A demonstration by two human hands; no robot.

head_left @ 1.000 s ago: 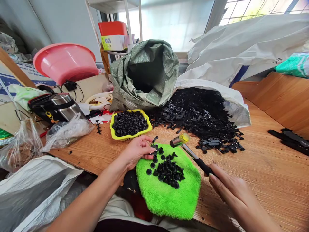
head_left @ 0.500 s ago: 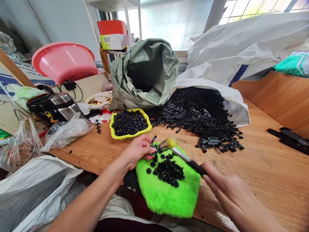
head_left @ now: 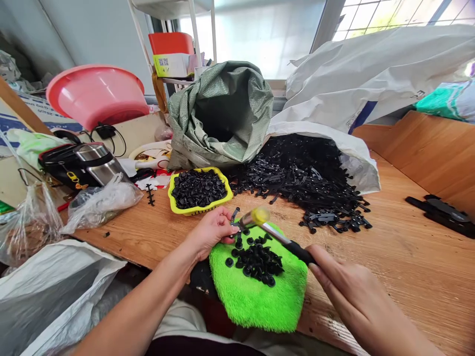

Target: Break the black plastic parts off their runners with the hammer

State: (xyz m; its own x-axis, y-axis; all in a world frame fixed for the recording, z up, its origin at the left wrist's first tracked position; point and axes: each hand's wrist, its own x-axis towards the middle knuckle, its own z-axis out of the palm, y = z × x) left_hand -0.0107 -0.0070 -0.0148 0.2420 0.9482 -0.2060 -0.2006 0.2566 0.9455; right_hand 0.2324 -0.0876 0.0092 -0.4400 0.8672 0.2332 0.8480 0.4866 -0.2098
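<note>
My left hand (head_left: 212,232) pinches a black clip (head_left: 235,214) at the cloth's (head_left: 265,306) far-left edge; my right hand (head_left: 343,281) grips a hammer (head_left: 291,245), head blurred near that edge. Studs (head_left: 262,262) lie mid-cloth.

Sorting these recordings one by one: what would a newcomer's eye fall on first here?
Likely the vivid green cloth at the near edge of the table, with black parts heaped on it. Beside it, the right hand holds a hammer with a blurred yellow end, its head close to the black piece in the left hand. Then perhaps the pink basin, upper left.
</note>
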